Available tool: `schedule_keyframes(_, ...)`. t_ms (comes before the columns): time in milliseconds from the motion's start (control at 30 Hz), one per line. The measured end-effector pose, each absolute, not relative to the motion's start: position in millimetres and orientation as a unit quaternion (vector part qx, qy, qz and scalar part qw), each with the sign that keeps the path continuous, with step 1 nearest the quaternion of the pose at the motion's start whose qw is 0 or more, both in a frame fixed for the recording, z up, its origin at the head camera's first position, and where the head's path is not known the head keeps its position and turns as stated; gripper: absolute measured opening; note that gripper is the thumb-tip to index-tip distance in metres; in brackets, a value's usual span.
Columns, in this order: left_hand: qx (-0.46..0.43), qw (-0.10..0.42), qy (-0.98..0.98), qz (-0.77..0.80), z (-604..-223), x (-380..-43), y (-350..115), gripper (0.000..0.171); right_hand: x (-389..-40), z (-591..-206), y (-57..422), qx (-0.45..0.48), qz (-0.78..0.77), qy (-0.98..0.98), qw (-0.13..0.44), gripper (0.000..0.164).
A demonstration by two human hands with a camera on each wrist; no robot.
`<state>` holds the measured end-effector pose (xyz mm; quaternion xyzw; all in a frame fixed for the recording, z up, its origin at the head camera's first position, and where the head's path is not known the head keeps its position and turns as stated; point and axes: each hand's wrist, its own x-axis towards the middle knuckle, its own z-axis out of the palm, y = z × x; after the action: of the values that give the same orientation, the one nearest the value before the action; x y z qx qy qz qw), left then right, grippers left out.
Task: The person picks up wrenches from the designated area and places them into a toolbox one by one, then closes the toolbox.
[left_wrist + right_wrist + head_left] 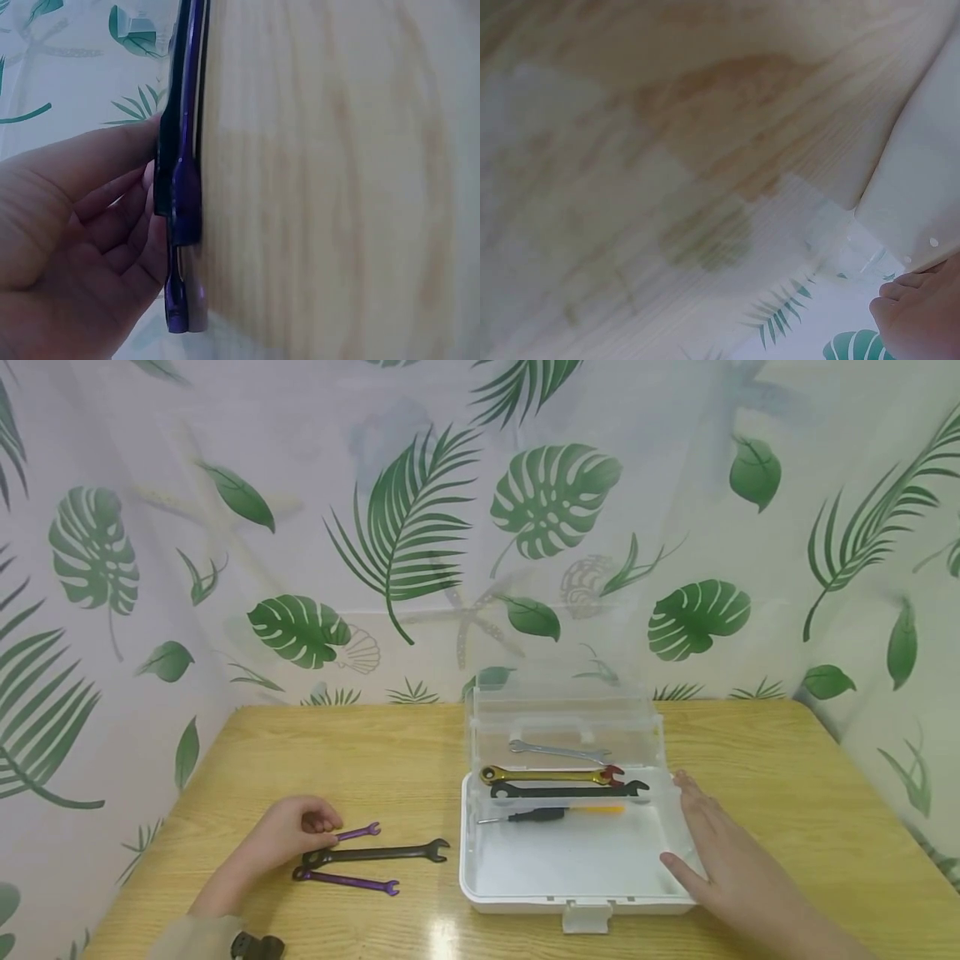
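My left hand (288,831) is at the left of the table, its thumb and fingers pinching a small purple wrench (360,832) whose open jaw end points right. Just nearer lie a black wrench (378,853) and a longer purple wrench (348,881), roughly side by side. The left wrist view shows the hand (90,225) behind the wrenches, partly hidden by them. At the right, my right hand (727,852) rests with extended fingers against the side of a white toolbox (573,907). Only its fingers (911,300) show in the right wrist view.
The toolbox's clear lid (555,697) stands raised at the back. Within the box are a silver wrench (558,750), a gold-and-red wrench (547,775), a black wrench (570,791) and a black-and-orange screwdriver (540,815). A leaf-print cloth (420,568) hangs behind the wooden table (337,752).
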<state>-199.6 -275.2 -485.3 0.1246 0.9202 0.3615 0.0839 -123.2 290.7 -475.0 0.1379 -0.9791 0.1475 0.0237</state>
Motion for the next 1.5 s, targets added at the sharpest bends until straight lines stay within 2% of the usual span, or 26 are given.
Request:
schedule_keyframes(200,0.121,0.088,0.930,0.336,-484.2,-201.5,-270.6,0.007,-122.4,-474.8,290.3,0.133,0.150,-0.980,0.017,0.096)
schedule_keyframes(500,0.150,0.087,0.926,0.335,-485.2,-202.0,-270.9,0.008,-122.8,-473.2,289.5,0.131,0.146,-0.980,0.017,0.097)
schedule_keyframes(1100,0.148,0.083,0.932,0.320,-481.9,-201.2,-269.2,0.004,-121.2,-474.2,289.0,0.137,0.138,-0.980,0.028,0.095)
schedule_keyframes(1267,0.143,0.075,0.934,0.317,-482.6,-200.8,-268.8,0.004,-119.5,-475.0,288.8,0.140,0.131,-0.981,0.039,0.093)
schedule_keyframes(1500,0.133,0.062,0.937,0.318,-483.1,-201.6,-269.0,0.004,-119.2,-474.0,287.7,0.132,0.132,-0.982,0.025,0.095)
